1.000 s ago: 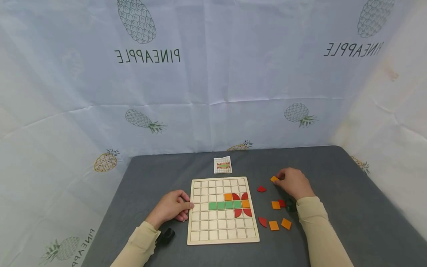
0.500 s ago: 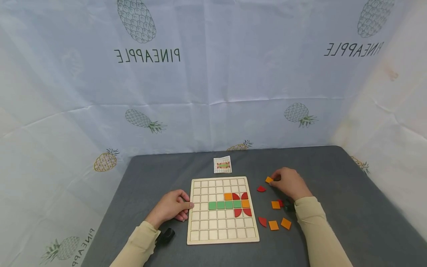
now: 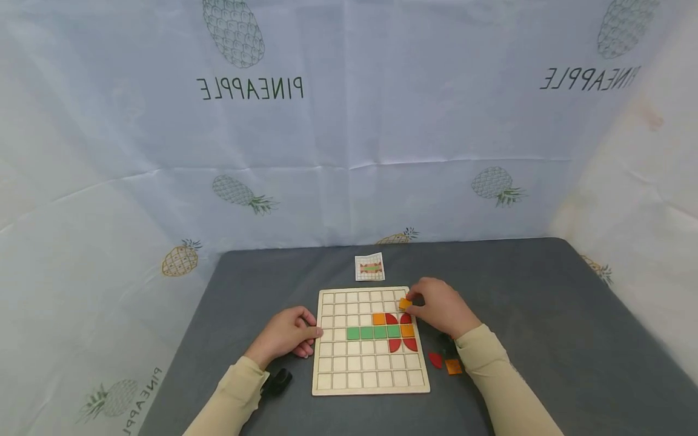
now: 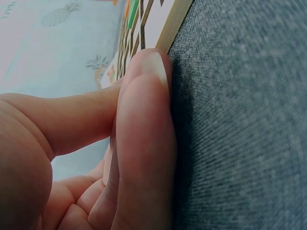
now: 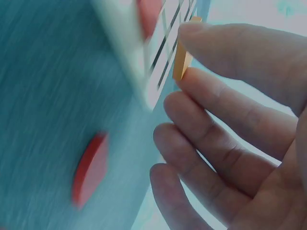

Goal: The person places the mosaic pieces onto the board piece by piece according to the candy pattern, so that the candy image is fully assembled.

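In the head view, my right hand (image 3: pixel 440 306) pinches an orange square tile (image 3: pixel 405 304) between thumb and index finger, over the upper right part of the wooden grid board (image 3: pixel 354 366). The right wrist view shows the orange tile (image 5: pixel 182 60) held by its edges, with the other fingers loosely bent. My left hand (image 3: pixel 283 333) lies beside the board's left edge, its thumb touching the rim and its fingers relaxed. A row of green square tiles (image 3: pixel 366 332) lies on the board, with orange squares (image 3: pixel 378 319) and red quarter-round tiles (image 3: pixel 394 346) at its right.
A small pattern card (image 3: pixel 369 267) lies behind the board. Right of the board lie a red quarter-round tile (image 3: pixel 435 360) and an orange tile (image 3: pixel 454 367); the right forearm hides the area beyond. A pineapple-print cloth (image 3: pixel 349 121) hangs behind the dark table (image 3: pixel 491 266).
My right hand has carried the orange tile leftward from the table to above the board. The left hand keeps its place at the board's edge. The head view has shifted slightly.
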### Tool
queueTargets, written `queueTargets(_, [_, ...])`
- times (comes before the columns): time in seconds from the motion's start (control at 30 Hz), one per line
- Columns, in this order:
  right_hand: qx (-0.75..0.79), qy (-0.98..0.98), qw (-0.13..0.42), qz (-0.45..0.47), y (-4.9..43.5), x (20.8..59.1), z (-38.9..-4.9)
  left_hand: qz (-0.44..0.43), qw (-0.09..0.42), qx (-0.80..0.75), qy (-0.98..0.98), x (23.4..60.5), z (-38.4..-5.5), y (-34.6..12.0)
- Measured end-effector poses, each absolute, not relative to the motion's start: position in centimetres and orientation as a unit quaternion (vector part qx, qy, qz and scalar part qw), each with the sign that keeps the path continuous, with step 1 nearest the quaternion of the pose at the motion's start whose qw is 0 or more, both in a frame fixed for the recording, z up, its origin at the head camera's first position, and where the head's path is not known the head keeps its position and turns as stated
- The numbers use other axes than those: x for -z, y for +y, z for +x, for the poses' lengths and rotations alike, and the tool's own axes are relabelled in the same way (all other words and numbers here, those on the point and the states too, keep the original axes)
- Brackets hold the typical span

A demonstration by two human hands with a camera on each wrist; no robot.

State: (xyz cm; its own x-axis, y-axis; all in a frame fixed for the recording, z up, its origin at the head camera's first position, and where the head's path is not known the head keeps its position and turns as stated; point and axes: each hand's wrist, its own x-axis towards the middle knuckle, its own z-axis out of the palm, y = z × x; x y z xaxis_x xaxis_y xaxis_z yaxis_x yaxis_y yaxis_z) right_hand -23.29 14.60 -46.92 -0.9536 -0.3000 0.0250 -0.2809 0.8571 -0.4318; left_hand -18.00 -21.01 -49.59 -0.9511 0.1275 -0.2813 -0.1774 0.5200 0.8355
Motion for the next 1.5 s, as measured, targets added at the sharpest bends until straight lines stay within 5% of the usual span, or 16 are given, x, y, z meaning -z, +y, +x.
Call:
queueTargets(0.47, [0.214, 0.933, -0.003, -0.289, 7.9, 47.1, -21.4, -0.007, 0.158, -0.500, 0.851, 49.6, -18.1, -21.2])
queueTargets(1.5, [0.207, 0.934, -0.016, -0.291, 8.8, 47.9, -21.7, -0.011, 0.154, -0.495, 0.855, 49.6, -18.1, -21.0])
